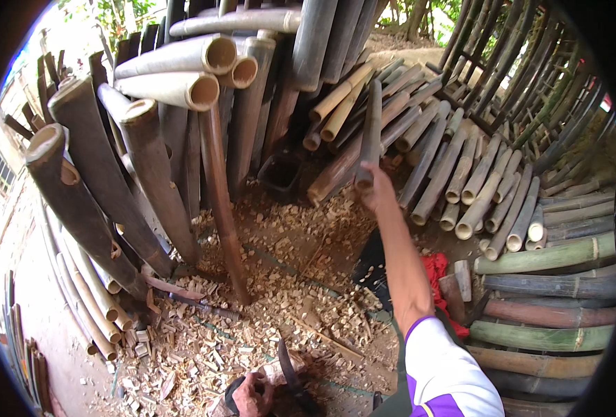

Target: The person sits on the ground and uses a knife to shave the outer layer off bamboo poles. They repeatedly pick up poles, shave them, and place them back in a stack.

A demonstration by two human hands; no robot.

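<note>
My right arm reaches forward and my right hand (374, 189) is wrapped round the lower end of a dark bamboo pole (371, 128). The pole stands nearly upright before a pile of cut bamboo. Low in the view, near the bottom edge, my left hand (254, 396) is closed with its fingers curled. Whatever lies in it, if anything, is hidden. Just right of that hand a dark, curved, blade-like strip (294, 379) slants over the wood chips. A machete-like tool (195, 299) with a dark handle lies farther off on the chips.
Bamboo poles (138, 167) lean upright at left, with pale cut tubes (176, 87) laid across. Stacked bamboo pieces (478, 184) fill the right, above a slatted bamboo bench (544, 306). Wood chips (204, 347) cover the ground. A red cloth (435, 271) and black container (279, 174) lie nearby.
</note>
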